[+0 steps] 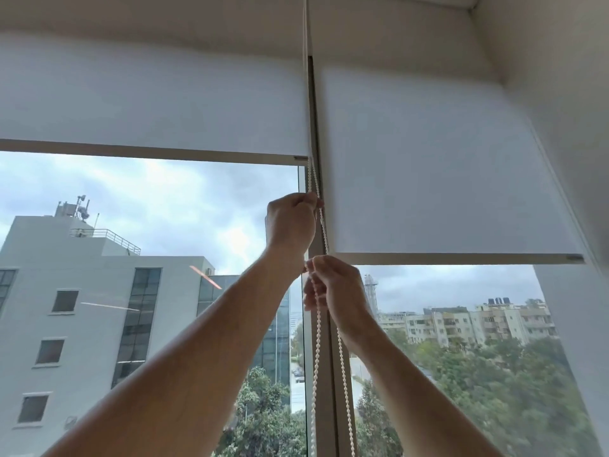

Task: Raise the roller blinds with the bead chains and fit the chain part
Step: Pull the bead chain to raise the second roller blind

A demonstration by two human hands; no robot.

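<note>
Bead chain point(317, 341): white, two strands hanging side by side along the window frame post point(329, 374) between the two panes, running from above the blinds down past the bottom edge of the view. Left hand point(291, 224): raised higher, fingers curled shut around the chain just below the bottom bar of the left blind, back of the hand toward the camera. Right hand point(336, 288): lower, just beneath the left wrist, thumb and fingers pinching one strand, the beads trailing down from the grip. Left roller blind point(155, 103): white fabric, bottom bar high, leaving most of its pane open. Right roller blind point(438, 166): white fabric, bottom bar lower than the left one, level with the right hand. Both forearms bare, reaching up from the lower edge. Side wall point(560, 94): white, at right. Beyond the glass: a pale multi-storey building point(82, 308) at left, treetops point(494, 390) below and to the right, a cloudy sky.
</note>
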